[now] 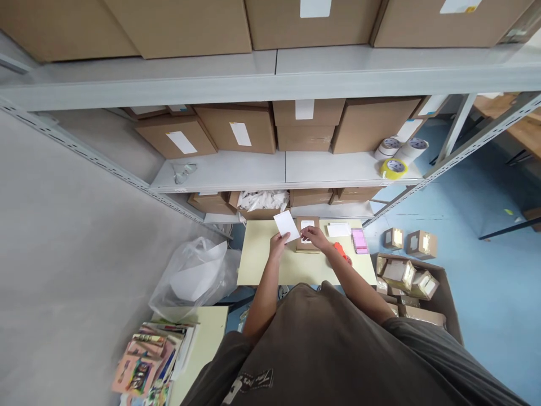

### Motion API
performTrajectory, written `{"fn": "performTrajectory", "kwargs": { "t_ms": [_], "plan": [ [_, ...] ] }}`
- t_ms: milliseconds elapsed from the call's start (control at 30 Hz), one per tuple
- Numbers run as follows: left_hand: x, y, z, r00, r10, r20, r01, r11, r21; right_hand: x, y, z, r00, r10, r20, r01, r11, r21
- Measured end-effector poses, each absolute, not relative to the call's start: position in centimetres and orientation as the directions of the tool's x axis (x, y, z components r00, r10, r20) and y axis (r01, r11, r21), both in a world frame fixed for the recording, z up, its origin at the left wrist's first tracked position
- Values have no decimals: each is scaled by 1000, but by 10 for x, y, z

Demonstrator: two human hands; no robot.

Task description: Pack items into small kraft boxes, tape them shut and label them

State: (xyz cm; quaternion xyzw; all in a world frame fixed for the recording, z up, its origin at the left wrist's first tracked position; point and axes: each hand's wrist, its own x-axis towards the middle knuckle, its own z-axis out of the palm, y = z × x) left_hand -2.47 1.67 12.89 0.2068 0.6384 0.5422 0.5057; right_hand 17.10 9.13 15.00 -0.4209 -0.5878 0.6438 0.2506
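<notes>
A small cardboard box (307, 243) with a white label on top sits on the pale yellow table (262, 265) in front of me. My left hand (278, 245) is closed on a white sheet of paper (286, 225), held up just left of the box. My right hand (315, 235) rests on the box top, its fingers pressed on the white label (307, 225).
On the table lie more white labels (338, 229), a pink stack (359, 240) and an orange tool (340, 251). A carton of taped small boxes (408, 279) stands on the floor at right. Shelves hold cardboard boxes and tape rolls (393, 168). A plastic bag (194, 276) lies at left.
</notes>
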Motion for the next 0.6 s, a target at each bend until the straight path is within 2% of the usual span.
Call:
{"fn": "performTrajectory", "kwargs": {
  "t_ms": [200, 500, 600],
  "plan": [
    [-30, 20, 141, -409, 834, -371, -267, 279, 922, 172, 80, 151, -509, 816, -272, 96, -261, -961],
    [-12, 23, 144, -361, 861, -359, -267, 273, 924, 182, 72, 158, -511, 836, -199, 56, -199, -978],
    [-3, 22, 148, -395, 847, -355, -203, 297, 933, 189, 68, 164, -531, 831, -168, 43, -171, -984]
  ]
}}
